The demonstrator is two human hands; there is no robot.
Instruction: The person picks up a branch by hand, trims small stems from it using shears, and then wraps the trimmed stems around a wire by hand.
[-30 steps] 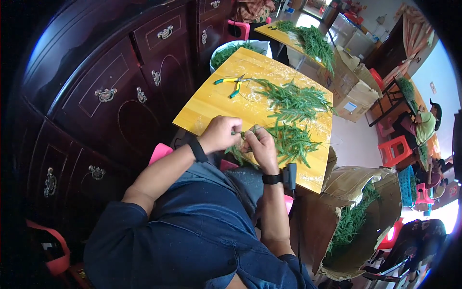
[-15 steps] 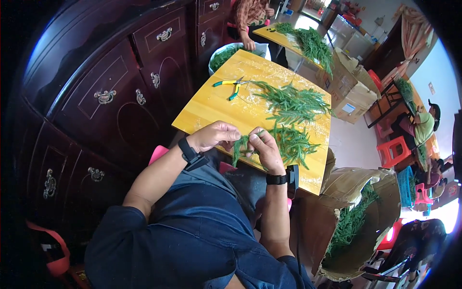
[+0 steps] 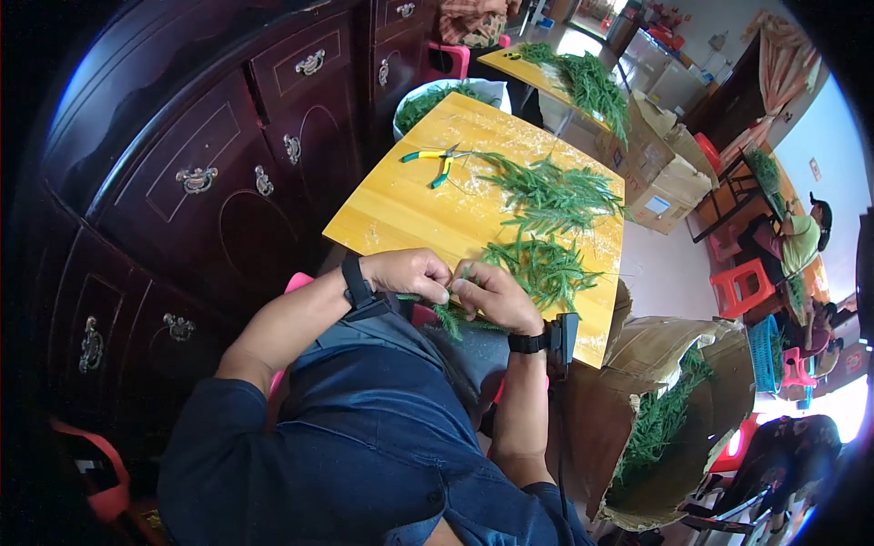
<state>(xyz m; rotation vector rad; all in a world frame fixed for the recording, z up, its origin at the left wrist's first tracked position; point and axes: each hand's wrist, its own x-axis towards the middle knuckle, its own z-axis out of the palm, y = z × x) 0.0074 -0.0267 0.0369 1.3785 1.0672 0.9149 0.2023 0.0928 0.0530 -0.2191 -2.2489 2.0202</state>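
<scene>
My left hand [image 3: 411, 273] and my right hand [image 3: 496, 296] meet just off the near edge of the wooden table [image 3: 391, 205]. Both are closed, fingertips nearly touching, pinching a green artificial sprig [image 3: 446, 320] that hangs below them over my lap. The fingers hide exactly how its stem is gripped. Beyond my right hand lies a heap of feathery green sprigs [image 3: 546, 268], and a second pile of sprigs [image 3: 563, 193] is farther back. Pliers [image 3: 444, 164] with yellow and green handles rest spread at the far left of the tabletop.
An open cardboard box [image 3: 651, 364] with greenery stands right of the table. A white bag [image 3: 496, 94] of greenery is behind it. Dark cabinets [image 3: 182, 182] line the left. Farther off are another table [image 3: 510, 65], a red stool [image 3: 745, 287] and a seated person [image 3: 801, 241].
Both hands have come down slightly and closer together, with the sprig now hanging lower. The person beyond the table has drawn a hand back from the white bag.
</scene>
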